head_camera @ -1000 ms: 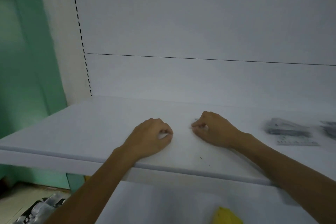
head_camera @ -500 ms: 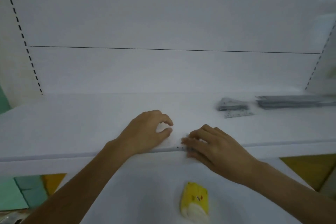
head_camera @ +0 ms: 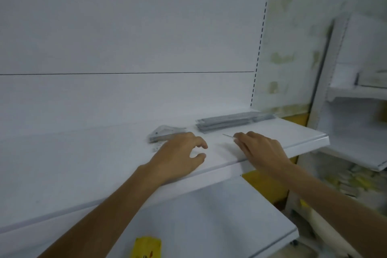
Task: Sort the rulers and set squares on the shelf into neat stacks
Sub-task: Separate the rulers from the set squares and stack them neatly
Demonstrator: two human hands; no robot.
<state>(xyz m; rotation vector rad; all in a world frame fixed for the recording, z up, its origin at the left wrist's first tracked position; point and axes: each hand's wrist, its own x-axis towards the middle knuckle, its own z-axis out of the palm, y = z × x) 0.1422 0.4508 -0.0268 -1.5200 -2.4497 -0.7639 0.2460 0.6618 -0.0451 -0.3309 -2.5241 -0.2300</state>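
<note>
Risk assessment: the right hand (head_camera: 264,152) was over the front of the shelf (head_camera: 83,153), its fingers (head_camera: 240,140) pinching what appeared to be a thin clear ruler (head_camera: 227,136), of which only the tip showed. The left hand (head_camera: 178,158) rested on the shelf with fingers loosely curled and nothing visible in them, just in front of the set-square stack (head_camera: 165,133). The ruler stack (head_camera: 234,121) lay further back, toward the shelf's right end.

Probable faults:
- The clear ruler, hard to see against the white surface, could slip from the pinch or land askew on the ruler stack.
- A sliding placement could push the stack's top pieces out of line.
- The left hand could nudge the set-square stack.
</note>
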